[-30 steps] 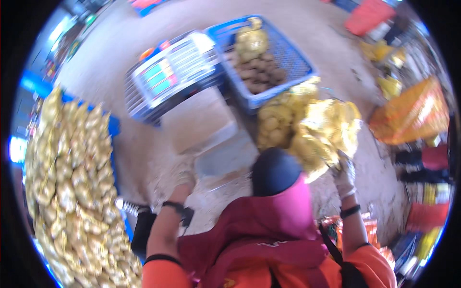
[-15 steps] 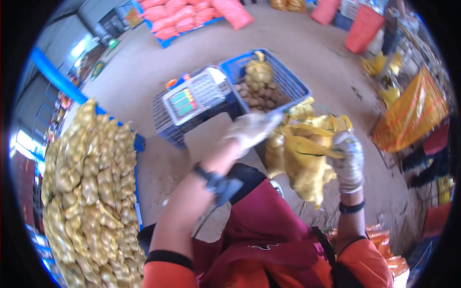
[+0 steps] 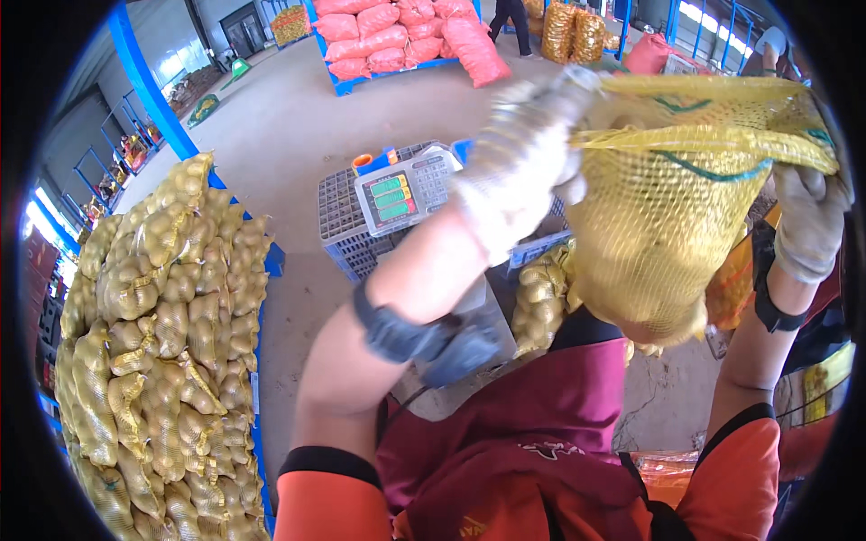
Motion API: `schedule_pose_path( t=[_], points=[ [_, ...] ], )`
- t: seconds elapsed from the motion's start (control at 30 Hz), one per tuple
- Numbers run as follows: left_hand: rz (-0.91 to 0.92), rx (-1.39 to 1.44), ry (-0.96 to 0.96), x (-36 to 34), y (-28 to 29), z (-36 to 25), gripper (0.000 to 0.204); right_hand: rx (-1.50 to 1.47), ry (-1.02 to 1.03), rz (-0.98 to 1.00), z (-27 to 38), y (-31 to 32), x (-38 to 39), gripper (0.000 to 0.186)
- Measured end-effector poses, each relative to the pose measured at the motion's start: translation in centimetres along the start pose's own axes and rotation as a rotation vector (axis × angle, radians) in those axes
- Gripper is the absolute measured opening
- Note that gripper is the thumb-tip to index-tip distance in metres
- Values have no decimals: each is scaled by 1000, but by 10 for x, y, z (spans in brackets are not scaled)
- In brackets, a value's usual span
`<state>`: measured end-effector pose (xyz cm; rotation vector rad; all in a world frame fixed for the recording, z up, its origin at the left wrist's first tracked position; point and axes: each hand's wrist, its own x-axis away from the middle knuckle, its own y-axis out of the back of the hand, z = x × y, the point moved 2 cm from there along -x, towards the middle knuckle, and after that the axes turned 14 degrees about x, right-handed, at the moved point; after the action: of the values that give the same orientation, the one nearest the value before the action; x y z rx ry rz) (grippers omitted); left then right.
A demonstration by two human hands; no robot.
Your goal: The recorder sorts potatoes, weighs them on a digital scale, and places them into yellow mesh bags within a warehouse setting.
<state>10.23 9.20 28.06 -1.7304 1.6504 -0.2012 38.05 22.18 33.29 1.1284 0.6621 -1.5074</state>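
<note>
Raised between my two gloved hands hangs a yellow mesh bag, bulging with what look like potatoes. My left hand, in a pale work glove, is closed on the left end of the bag's mouth. At the right end, my right hand grips the rim, its fingers partly behind the mesh. A green drawstring runs loosely around the opening. Below the bag, another filled yellow mesh bag stands on the floor. The blue crate is mostly hidden behind my left hand and the bag.
A digital scale display rests on a grey plastic crate ahead of me. To the left rises a large stack of filled mesh bags. Pink sacks lie on a blue rack at the back, where a person's dark-trousered legs show.
Both hands have lifted the mesh bag up from near the floor, closer to me. My left hand, previously over the crate's near edge, now holds the bag's rim.
</note>
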Motion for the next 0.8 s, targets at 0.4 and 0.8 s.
schedule_pose_path(
  t=[0.4,0.8],
  points=[
    [-381,-871,141,206,111,29,22,-721,-868,941,43,-101,203,25],
    [-899,-393,426,339,177,80,32,-876,-1133,1581,60,-156,352,20]
  ],
)
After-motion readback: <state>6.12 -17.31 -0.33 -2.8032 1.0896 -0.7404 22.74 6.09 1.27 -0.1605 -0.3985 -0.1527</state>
